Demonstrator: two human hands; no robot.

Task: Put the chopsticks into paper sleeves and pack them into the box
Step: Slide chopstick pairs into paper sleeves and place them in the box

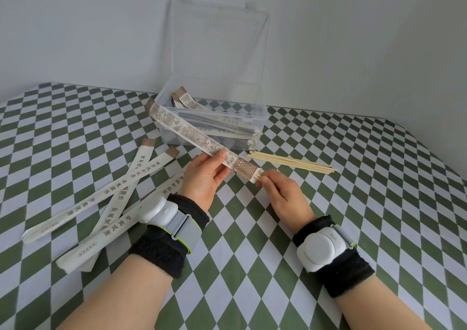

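Head view, centre: left grip holds a sleeve, right grip pinches chopsticks almost fully inside it — several packed pairs lie in the box above, bare sticks and empty sleeves remain.

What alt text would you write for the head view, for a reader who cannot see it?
A person's left hand holds a printed paper sleeve while the right hand pinches chopsticks at its open end. Behind them an open clear box holds filled sleeves; empty sleeves lie left and loose chopsticks right on a green checked cloth.
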